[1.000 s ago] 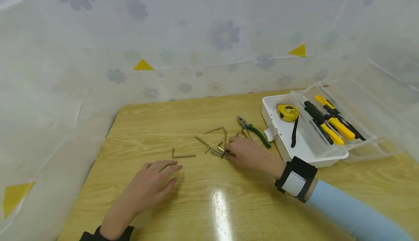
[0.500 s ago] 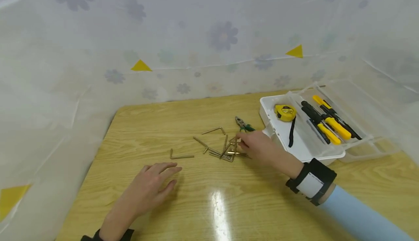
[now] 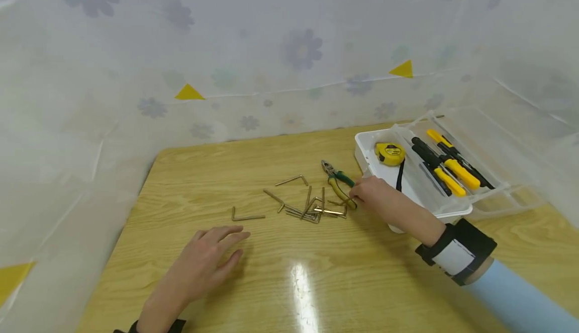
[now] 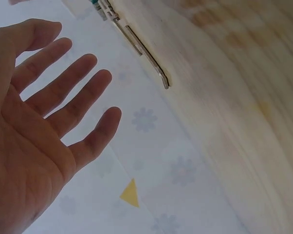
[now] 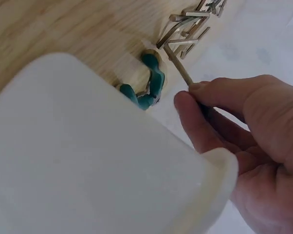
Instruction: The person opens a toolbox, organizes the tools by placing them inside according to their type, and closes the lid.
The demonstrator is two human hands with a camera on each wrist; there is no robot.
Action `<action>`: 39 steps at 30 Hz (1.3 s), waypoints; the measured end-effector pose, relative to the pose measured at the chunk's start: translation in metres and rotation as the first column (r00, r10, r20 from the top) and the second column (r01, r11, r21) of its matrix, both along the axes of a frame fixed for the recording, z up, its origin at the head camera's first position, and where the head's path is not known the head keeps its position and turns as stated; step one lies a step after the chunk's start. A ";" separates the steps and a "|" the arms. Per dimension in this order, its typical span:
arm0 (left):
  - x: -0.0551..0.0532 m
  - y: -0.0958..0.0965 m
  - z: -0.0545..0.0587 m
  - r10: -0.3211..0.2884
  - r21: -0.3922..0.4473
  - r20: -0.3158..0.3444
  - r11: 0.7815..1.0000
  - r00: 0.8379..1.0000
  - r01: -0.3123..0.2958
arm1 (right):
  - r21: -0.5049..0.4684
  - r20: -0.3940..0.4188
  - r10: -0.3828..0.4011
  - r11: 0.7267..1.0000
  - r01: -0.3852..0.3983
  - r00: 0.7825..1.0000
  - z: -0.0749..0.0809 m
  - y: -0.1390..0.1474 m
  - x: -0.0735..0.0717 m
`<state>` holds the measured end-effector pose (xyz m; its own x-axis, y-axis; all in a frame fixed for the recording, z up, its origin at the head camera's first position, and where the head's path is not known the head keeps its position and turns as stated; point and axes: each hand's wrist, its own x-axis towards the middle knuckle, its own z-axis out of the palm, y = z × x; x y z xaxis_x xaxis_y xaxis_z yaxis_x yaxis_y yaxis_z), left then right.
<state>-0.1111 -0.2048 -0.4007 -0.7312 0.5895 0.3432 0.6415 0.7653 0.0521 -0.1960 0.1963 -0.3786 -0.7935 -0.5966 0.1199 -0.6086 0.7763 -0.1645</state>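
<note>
1. Hex keys (image 3: 329, 211), loose on the table (image 3: 253, 277), left of the toolbox (image 5: 88, 151).
2. Left hand (image 3: 205, 257): fingers spread, holding nothing.
3. Right hand (image 3: 375, 195): pinches one key (image 5: 179, 67), apparently separating it.
4. That key: next move seemingly calls for clearing the pliers (image 3: 333, 182).

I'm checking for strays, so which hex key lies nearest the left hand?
The leftmost hex key, lying just beyond the left hand. It lies alone, touching no other, and every other hex key is farther right.

Soft, even light fills the head view — one white glare streak (image 3: 304, 298) on the tabletop (image 3: 203, 172) — while both wrist views look dimmer.
</note>
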 end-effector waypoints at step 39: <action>-0.010 0.047 0.001 -0.236 -0.015 -0.017 0.972 0.972 0.236 | -0.393 -0.483 -0.402 0.893 0.217 0.778 0.040 0.111 0.008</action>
